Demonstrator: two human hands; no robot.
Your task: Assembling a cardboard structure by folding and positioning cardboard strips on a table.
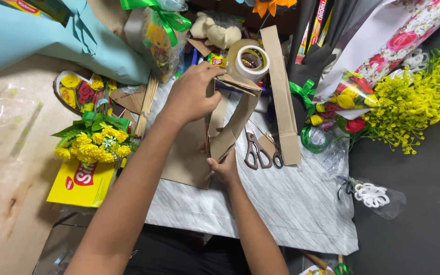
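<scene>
1. Cardboard piece (232,119) stands bent in the middle of the desk (291,203), between the two hands; it is folded into a kind of standing loop with an open window in the middle

2. Left hand (192,97) is closed over the top of the cardboard piece, fingers curled around the upper fold, near the roll of tape (252,62)

3. Right hand (225,169) pinches the lower end of the same cardboard piece, the grip narrow, the thumb pressing on the strip just above the desk

4. Under the bent piece a flat brown sheet (187,158) lies on the marble-pattern cover of the desk

5. Scissors (257,152) lie open just beside the right hand, and a long cardboard strip (281,91) lies next to them, going away from the person

6. As a judgement of progress: the cardboard looks already cut and the folds are made, but the shape is only held by the hands; I see no tape on the joint, so the fixing seems not yet done

7. Around the desk there are a yellow flower bunch (95,142) on the left, above a yellow box (80,183), and a yellow spray of small flowers (423,97) on the right
</scene>
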